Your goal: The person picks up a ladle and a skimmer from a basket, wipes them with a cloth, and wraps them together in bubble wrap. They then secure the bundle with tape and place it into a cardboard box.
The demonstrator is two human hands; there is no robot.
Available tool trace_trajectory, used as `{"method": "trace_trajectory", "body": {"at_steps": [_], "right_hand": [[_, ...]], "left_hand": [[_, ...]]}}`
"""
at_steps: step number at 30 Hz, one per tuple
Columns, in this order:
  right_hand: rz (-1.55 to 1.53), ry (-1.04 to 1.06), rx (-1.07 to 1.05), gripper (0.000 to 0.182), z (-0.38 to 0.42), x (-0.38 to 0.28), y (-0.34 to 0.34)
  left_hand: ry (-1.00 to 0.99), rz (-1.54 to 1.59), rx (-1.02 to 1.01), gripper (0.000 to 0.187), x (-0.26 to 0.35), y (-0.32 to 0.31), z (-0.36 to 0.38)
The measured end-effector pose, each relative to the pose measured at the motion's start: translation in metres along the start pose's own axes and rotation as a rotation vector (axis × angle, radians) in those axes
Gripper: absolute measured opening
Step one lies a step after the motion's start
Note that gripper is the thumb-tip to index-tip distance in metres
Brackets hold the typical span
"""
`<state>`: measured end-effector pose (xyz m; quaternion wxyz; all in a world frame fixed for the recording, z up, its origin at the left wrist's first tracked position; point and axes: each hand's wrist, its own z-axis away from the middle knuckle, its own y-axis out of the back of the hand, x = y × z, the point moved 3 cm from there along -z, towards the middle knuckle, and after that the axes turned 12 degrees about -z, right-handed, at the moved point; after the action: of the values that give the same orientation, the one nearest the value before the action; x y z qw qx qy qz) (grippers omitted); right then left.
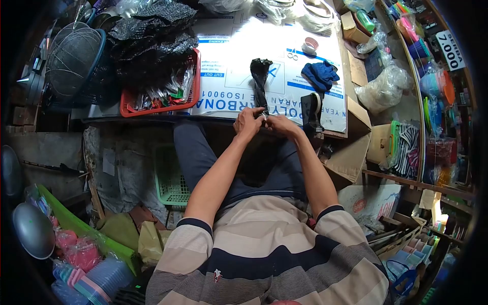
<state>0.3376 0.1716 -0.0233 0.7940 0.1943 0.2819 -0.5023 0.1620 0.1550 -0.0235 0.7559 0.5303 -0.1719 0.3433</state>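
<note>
My left hand point(247, 122) and my right hand point(281, 124) meet at the near edge of the work surface point(223, 61), both gripping the near end of a rolled strip of black netting point(260, 81). The strip lies stretched away from me across printed white sheeting. Something small and pale sits between my fingers where the hands touch; I cannot tell what it is. My forearms reach forward over my lap, above dark trousers.
A red tray point(192, 101) of small packets sits left, with heaped black netting point(152, 35) behind it. A blue cloth point(320, 75), scissors point(292, 55), a tape roll point(309, 46) and a black tape dispenser point(311, 111) lie right. Cardboard boxes point(351, 152) and hanging goods crowd the right side.
</note>
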Motion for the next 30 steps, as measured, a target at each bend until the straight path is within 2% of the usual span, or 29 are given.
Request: {"method": "trace_trajectory", "body": {"at_steps": [4, 7, 9, 13, 15, 16, 18, 25, 30], "right_hand": [[-0.109, 0.051, 0.005, 0.031, 0.002, 0.021, 0.000], [-0.202, -0.012, 0.052, 0.031, 0.008, 0.027, -0.006], [-0.452, 0.034, 0.189, 0.032, 0.016, 0.022, -0.012], [-0.546, -0.030, 0.159, 0.038, -0.001, 0.031, -0.013], [-0.406, 0.128, 0.308, 0.044, 0.012, 0.014, -0.021], [-0.410, 0.129, 0.309, 0.044, 0.006, 0.019, -0.022], [-0.375, 0.267, 0.320, 0.043, -0.013, 0.033, -0.020], [-0.509, 0.381, 0.368, 0.038, -0.014, 0.055, -0.041], [-0.462, 0.512, 0.416, 0.037, -0.018, 0.065, -0.045]], "left_hand": [[-0.025, -0.014, 0.035, 0.038, -0.002, -0.003, -0.002], [-0.017, -0.022, 0.027, 0.038, -0.001, -0.001, -0.001], [-0.003, -0.015, 0.023, 0.039, 0.000, 0.000, 0.000], [-0.018, -0.015, 0.018, 0.040, -0.002, -0.003, -0.002], [-0.020, -0.011, 0.026, 0.041, -0.004, -0.006, -0.004], [-0.022, -0.014, 0.025, 0.041, -0.004, -0.005, -0.003], [-0.008, -0.020, 0.031, 0.042, -0.003, -0.004, -0.003], [0.016, 0.023, -0.077, 0.044, -0.004, 0.002, -0.008], [0.003, -0.006, -0.114, 0.045, -0.002, 0.002, -0.010]]}}
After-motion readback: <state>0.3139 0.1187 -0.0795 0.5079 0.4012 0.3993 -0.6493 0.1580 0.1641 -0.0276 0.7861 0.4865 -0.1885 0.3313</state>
